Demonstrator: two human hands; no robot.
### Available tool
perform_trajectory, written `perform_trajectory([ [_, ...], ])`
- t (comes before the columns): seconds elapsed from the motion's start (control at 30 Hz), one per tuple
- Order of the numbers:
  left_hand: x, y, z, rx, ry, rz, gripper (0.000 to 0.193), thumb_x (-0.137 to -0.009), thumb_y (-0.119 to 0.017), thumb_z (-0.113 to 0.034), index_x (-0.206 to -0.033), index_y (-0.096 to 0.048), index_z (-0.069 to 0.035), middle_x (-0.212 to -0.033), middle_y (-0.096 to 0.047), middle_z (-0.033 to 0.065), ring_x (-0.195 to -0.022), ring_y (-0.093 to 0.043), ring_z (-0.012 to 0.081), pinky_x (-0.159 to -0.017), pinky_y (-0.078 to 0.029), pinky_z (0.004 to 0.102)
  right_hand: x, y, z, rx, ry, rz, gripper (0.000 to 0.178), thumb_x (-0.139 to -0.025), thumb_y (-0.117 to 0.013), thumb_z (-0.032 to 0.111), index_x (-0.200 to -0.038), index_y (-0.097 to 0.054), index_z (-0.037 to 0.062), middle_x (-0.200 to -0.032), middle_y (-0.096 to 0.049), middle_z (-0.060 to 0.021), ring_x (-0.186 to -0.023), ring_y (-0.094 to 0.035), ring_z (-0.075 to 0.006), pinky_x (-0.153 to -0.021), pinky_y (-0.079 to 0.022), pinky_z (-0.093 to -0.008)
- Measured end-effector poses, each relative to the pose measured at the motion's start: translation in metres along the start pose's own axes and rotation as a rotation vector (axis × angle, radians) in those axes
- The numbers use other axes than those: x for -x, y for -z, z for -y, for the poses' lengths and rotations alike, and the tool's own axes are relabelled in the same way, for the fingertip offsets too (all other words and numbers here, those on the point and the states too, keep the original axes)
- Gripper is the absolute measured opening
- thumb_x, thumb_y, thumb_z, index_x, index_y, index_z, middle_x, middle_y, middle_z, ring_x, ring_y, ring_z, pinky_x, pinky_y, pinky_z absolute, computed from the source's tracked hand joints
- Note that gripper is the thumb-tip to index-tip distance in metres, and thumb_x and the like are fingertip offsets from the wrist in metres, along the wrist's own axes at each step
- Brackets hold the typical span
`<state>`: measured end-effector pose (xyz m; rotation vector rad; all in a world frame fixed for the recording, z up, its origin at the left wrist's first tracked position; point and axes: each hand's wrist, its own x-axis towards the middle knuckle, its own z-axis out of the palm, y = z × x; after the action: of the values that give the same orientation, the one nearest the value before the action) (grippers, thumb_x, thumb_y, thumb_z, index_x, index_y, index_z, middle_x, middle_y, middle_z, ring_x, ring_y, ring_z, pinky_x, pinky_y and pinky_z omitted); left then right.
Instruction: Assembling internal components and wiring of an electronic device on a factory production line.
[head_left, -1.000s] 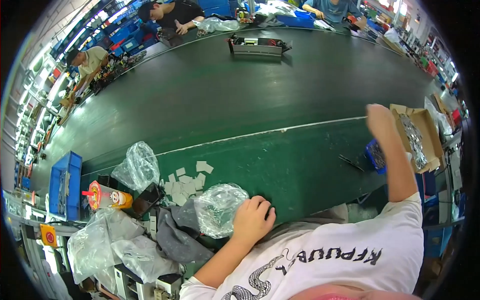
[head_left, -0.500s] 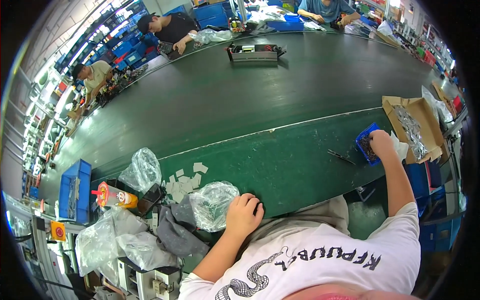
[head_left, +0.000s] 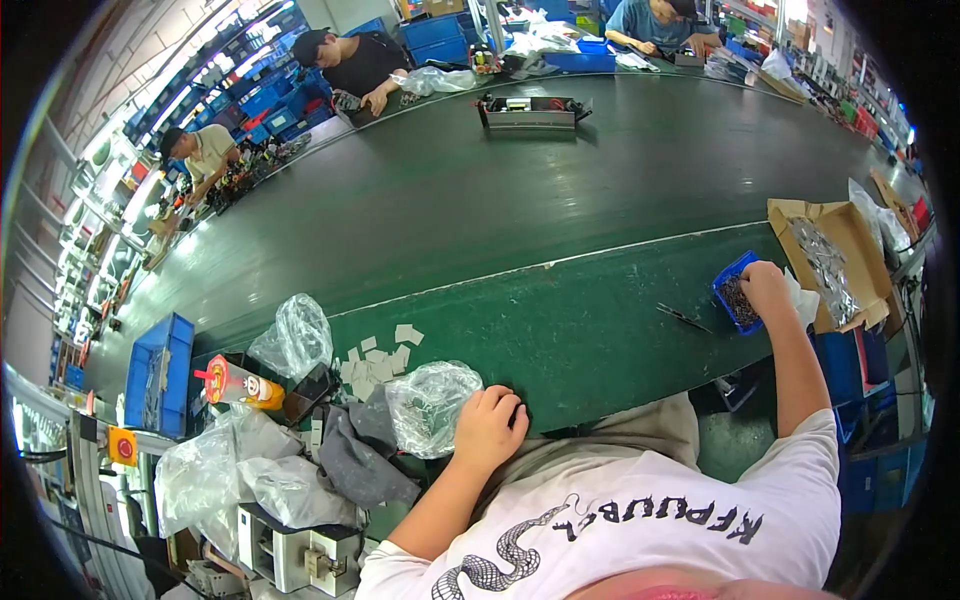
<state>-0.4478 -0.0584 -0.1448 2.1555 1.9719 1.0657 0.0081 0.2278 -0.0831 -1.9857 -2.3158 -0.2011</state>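
Note:
My right hand [head_left: 766, 290] reaches into a small blue bin [head_left: 748, 262] at the right of the green tabletop. Its fingers are bent down among many small dark screw-like pieces [head_left: 738, 302], and the fingertips are hidden. At the table's near edge rests my left hand [head_left: 487, 424], fingers curled. A bit of something dark shows between its thumb and forefinger, too little to name. A clear plastic bag [head_left: 432, 405] lies just left of that hand. Dark tweezers or slim pliers [head_left: 684, 318] lie on the table left of the bin.
An open cardboard box [head_left: 870, 262] holds bagged silvery parts at right. White paper pieces [head_left: 372, 368], a drink cup [head_left: 240, 385], grey cloth [head_left: 360, 450] and a blue crate [head_left: 160, 375] are at left. A metal housing [head_left: 530, 120] sits on the dark belt; co-workers sit beyond.
The view has shifted slightly, moving the far scene right and down. Both my hands stay in place. The far-right co-worker's hands are now at a grey box-shaped part.

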Motion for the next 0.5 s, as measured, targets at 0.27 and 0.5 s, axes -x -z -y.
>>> perform_trajectory([
  [0.27,-0.001,-0.001,0.001,-0.015,-0.003,-0.004,0.012,-0.080,-0.073,-0.012,-0.090,-0.069,-0.007,-0.102,-0.067,0.0097,-0.090,-0.063,0.0331,-0.080,-0.052,0.0439,0.000,0.006,0.006,0.006,0.024,-0.003,0.011,-0.078,-0.070,0.013,-0.082,-0.075,0.0043,-0.085,-0.070,-0.0198,-0.087,-0.069,-0.0387,-0.083,-0.054,-0.0478],
  [0.5,-0.003,-0.017,-0.011,0.495,0.455,0.084,0.013,-0.087,-0.073,-0.011,-0.099,-0.072,-0.004,-0.091,-0.068,0.0095,-0.073,-0.062,0.0202,-0.069,-0.052,0.0338,0.024,0.053,0.086,-0.060,0.140,0.084,0.021,-0.079,-0.066,0.022,-0.077,-0.074,0.0034,-0.083,-0.070,-0.0228,-0.080,-0.070,-0.0400,-0.075,-0.056,-0.0481],
])
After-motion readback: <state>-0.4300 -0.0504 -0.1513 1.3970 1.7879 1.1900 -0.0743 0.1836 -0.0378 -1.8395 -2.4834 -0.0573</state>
